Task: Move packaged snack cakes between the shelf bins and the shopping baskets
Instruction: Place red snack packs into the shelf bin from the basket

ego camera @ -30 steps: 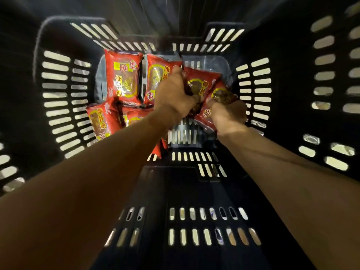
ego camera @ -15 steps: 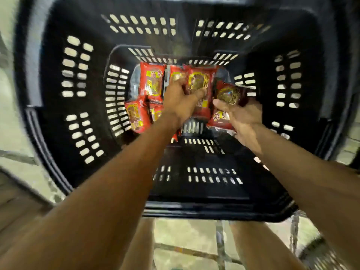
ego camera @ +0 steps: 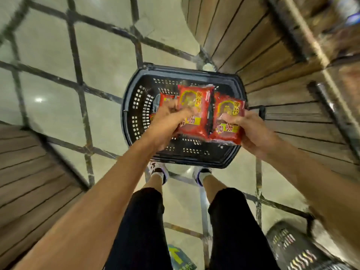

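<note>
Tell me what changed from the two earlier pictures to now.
Both hands have come up out of the black basket, each bringing a packet: the left hand grips one red snack cake packet, the right hand another, now held above the rim. The view has pulled back, showing floor and legs. Several packets stay in the basket.

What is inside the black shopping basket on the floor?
Inside the black shopping basket, parts of red snack packets show at its left side. The two held packets and both hands cover the middle, so no count is possible.
</note>
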